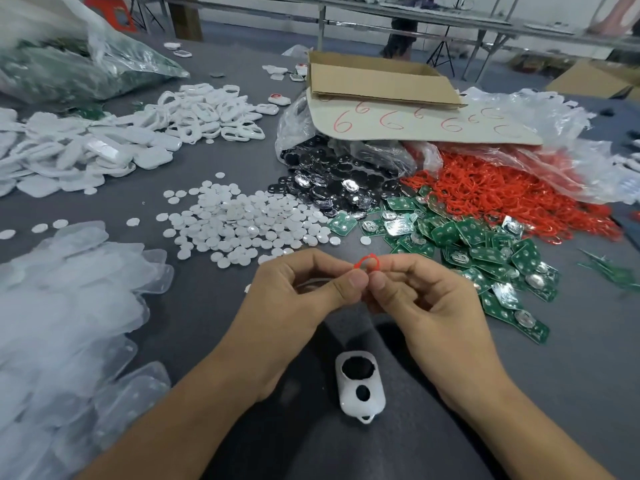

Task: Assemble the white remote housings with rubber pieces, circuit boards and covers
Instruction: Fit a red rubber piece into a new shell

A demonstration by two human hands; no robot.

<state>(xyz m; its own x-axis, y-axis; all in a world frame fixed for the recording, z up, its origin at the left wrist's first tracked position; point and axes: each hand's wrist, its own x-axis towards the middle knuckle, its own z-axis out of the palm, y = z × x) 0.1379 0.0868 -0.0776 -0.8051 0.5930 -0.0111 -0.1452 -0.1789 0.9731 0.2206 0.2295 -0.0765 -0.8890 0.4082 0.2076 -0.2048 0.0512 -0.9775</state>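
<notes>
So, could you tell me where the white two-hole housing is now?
In the head view the white housing lies low at centre on dark fabric, directly below the left hand and right hand, which together pinch a red rubber ring.

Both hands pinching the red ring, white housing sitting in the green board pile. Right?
No. The head view shows the white housing lying alone between the forearms, below the hands, apart from the green boards. The left hand and right hand do both pinch the red ring.
</notes>
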